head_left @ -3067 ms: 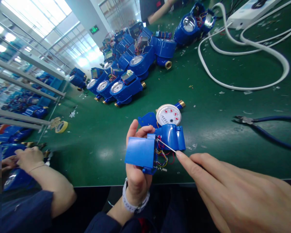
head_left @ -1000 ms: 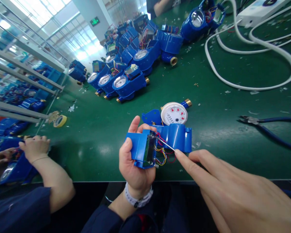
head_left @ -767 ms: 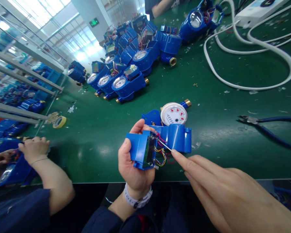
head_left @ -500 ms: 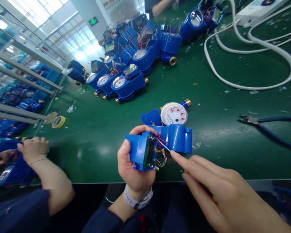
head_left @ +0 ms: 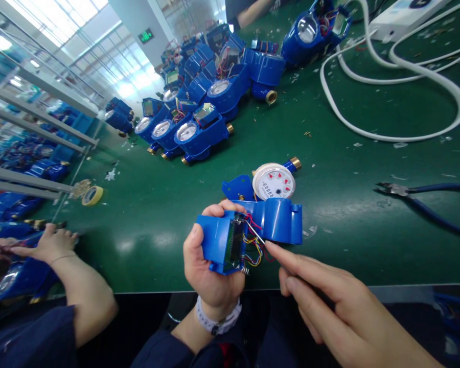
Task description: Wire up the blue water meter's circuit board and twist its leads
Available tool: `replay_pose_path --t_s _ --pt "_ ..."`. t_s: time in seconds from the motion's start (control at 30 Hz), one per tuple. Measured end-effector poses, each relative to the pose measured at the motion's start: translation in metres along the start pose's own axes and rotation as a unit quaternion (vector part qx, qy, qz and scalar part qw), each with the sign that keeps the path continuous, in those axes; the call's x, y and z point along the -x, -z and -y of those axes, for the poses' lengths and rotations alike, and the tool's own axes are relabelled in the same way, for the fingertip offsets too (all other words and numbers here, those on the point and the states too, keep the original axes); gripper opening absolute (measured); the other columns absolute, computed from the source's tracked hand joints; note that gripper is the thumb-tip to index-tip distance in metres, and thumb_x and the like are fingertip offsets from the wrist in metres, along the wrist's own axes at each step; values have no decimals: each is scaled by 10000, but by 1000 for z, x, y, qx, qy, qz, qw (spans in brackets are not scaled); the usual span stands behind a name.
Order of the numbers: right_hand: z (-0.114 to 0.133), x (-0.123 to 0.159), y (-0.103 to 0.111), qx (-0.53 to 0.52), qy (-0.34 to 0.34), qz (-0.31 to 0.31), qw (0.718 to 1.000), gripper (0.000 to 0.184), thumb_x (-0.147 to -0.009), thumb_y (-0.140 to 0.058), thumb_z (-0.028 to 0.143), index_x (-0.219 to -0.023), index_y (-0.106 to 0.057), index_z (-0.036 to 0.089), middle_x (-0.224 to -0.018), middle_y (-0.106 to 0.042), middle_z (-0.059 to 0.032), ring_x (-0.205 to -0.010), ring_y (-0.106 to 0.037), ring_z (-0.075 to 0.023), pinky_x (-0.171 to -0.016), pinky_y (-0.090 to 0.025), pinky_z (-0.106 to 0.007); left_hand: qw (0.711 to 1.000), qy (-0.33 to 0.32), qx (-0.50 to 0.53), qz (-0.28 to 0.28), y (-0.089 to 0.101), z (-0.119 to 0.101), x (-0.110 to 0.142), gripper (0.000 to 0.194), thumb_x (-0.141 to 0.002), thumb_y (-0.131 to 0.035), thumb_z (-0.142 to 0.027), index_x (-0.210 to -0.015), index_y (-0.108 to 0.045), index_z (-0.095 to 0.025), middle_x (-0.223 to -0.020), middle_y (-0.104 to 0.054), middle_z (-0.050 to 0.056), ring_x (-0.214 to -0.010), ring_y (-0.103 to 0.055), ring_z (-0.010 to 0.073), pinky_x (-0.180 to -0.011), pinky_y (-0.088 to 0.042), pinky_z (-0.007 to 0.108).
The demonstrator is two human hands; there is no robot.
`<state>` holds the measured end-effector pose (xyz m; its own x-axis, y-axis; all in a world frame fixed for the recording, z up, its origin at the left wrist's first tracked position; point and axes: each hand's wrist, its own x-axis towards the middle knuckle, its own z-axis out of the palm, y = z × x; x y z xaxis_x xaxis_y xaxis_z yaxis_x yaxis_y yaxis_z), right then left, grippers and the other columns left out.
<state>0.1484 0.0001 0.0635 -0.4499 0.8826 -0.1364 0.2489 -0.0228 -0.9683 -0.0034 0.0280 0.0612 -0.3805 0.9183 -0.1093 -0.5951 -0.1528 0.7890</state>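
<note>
My left hand (head_left: 212, 266) is closed round a blue plastic box with a circuit board (head_left: 235, 243) in its open side. Red, yellow and blue wires (head_left: 255, 250) run from it beside a blue meter housing (head_left: 281, 221). My right hand (head_left: 329, 291) grips a thin metal tool (head_left: 256, 231), perhaps a tweezer or screwdriver; its kind is hard to make out. The tool's tip is at the wires by the board's upper edge. Just behind lies a water meter (head_left: 274, 181) with a white dial and brass end, next to a blue lid (head_left: 238, 187).
Several blue meters (head_left: 201, 133) stand in a cluster at the back. To the right lie cutting pliers (head_left: 402, 190) and a white cable (head_left: 391, 138) from a power strip (head_left: 402, 20). Yellow tape (head_left: 92, 196) sits at left, near a co-worker's hands (head_left: 55, 245).
My right hand's fingers have shifted slightly left and curled closer round the tool. The left hand still holds the box. A co-worker's hand at left has moved its fingers.
</note>
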Motion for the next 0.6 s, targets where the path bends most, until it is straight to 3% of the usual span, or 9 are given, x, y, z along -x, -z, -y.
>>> replay_pose_path --t_s 0.13,0.23,0.33,0.5,0.6 --pt "-3 -1 -4 -4 13 -17 1000 434 -977 -356 141 -1374 -525 193 -779 -650 -6 -617 -620 -104 -675 -564 -216 1000 -11 -11 2 -1 1 1 313 -876 -435 -412 -834 -654 -191 -899 -583 44 -879 -596 172 -861 -506 300" --pt "-6 -1 -4 67 65 -6 996 476 -944 -337 95 -1386 -508 146 -872 -669 -60 -757 -661 -145 -742 -575 -253 1000 -20 -10 8 -1 3 3 301 -871 -439 -403 -835 -645 -187 -895 -577 42 -884 -591 170 -870 -499 295" --pt "-2 -1 -3 116 78 2 990 513 -933 -334 82 -1427 -459 142 -885 -672 -81 -729 -661 -159 -719 -583 -275 999 -33 -15 9 0 4 4 270 -852 -460 -387 -838 -636 -183 -892 -583 42 -884 -592 172 -858 -498 284" --pt "10 -3 -2 29 -9 15 999 488 -1002 -275 116 -1468 -397 193 -669 -620 12 -479 -561 -87 -479 -496 -147 999 -46 -27 3 1 6 5 257 -843 -446 -372 -843 -622 -185 -883 -583 44 -874 -592 180 -819 -503 287" --pt "5 -4 -6 77 27 10 997 505 -966 -287 94 -1444 -436 156 -719 -643 -23 -563 -617 -116 -571 -552 -193 997 -55 -50 -4 1 6 6 248 -841 -443 -373 -832 -617 -196 -878 -586 41 -864 -591 183 -807 -499 285"
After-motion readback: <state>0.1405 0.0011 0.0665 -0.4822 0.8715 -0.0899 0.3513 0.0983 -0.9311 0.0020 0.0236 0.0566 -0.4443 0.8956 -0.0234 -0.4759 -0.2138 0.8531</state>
